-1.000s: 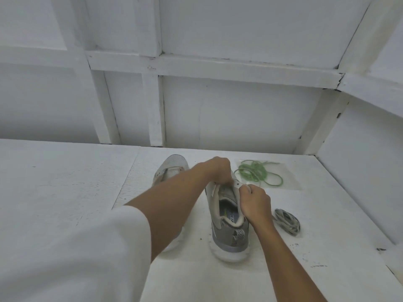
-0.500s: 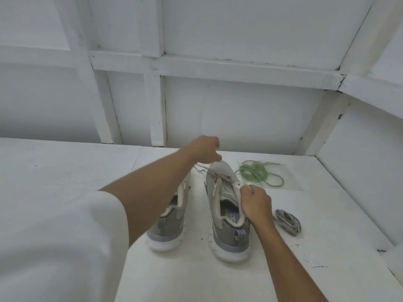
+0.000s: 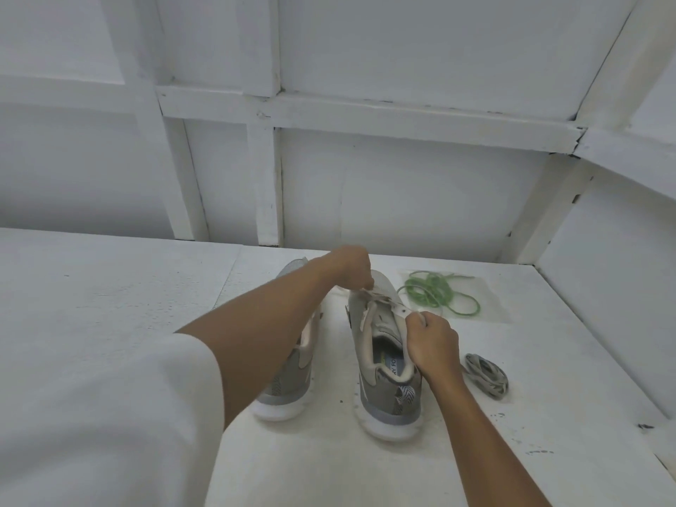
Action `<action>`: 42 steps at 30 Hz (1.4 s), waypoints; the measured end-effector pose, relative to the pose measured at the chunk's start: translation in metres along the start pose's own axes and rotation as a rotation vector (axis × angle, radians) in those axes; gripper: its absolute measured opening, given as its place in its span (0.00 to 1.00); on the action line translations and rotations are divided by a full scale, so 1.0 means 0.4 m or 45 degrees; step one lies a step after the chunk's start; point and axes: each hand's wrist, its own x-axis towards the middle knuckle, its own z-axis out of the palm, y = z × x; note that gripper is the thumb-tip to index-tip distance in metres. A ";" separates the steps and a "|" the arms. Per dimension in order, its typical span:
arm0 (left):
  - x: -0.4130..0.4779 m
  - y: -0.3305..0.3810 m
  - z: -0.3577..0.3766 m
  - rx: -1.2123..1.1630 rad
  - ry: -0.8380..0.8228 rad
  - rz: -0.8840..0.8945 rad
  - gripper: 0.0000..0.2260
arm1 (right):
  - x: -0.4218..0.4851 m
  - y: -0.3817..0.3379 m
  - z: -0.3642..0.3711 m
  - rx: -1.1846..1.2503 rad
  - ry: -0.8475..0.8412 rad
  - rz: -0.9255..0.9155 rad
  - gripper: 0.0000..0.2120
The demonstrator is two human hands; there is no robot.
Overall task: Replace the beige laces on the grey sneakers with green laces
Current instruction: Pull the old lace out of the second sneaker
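There are two sneakers, left sneaker and right sneaker, one beige lace, one bundled lace, one tangle of green laces.

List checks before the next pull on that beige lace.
1. Left hand pinches beige lace near the toe: ok.
2. Right hand grips the sneaker at its eyelet flap: ok.
3. Lace out of all eyelets: not ok, threaded across the lower rows.
4. Green laces close by, apart from the shoe: ok.
5. Other sneaker unlaced: cannot tell, arm covers it.
6. Bundled lace clear of both hands: ok.
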 end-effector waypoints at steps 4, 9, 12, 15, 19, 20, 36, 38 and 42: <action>-0.009 -0.041 -0.048 0.038 0.074 -0.012 0.05 | 0.000 -0.001 0.000 0.007 -0.008 0.011 0.17; -0.052 -0.066 -0.063 0.195 0.004 -0.041 0.06 | 0.000 0.004 0.000 0.030 -0.005 0.011 0.17; -0.077 -0.061 -0.060 0.212 -0.092 -0.017 0.10 | 0.003 0.002 -0.003 0.011 -0.024 -0.017 0.17; -0.080 -0.047 -0.044 0.040 -0.072 -0.008 0.09 | 0.013 -0.001 -0.014 -0.072 -0.110 -0.049 0.16; -0.070 -0.007 0.008 -0.239 -0.113 -0.095 0.14 | 0.055 -0.034 -0.038 -0.233 -0.162 -0.209 0.09; -0.067 0.002 0.021 -0.291 -0.098 -0.129 0.15 | 0.072 -0.049 -0.042 -0.243 -0.150 -0.289 0.07; -0.052 -0.003 0.055 -0.998 -0.170 -0.556 0.07 | 0.227 -0.152 0.029 -0.862 -0.643 -0.598 0.06; -0.047 -0.004 0.056 -0.995 -0.204 -0.570 0.08 | 0.224 -0.152 0.040 -0.902 -0.651 -0.605 0.06; -0.044 -0.001 0.057 -0.983 -0.242 -0.598 0.11 | 0.218 -0.152 0.049 -1.007 -0.593 -0.679 0.03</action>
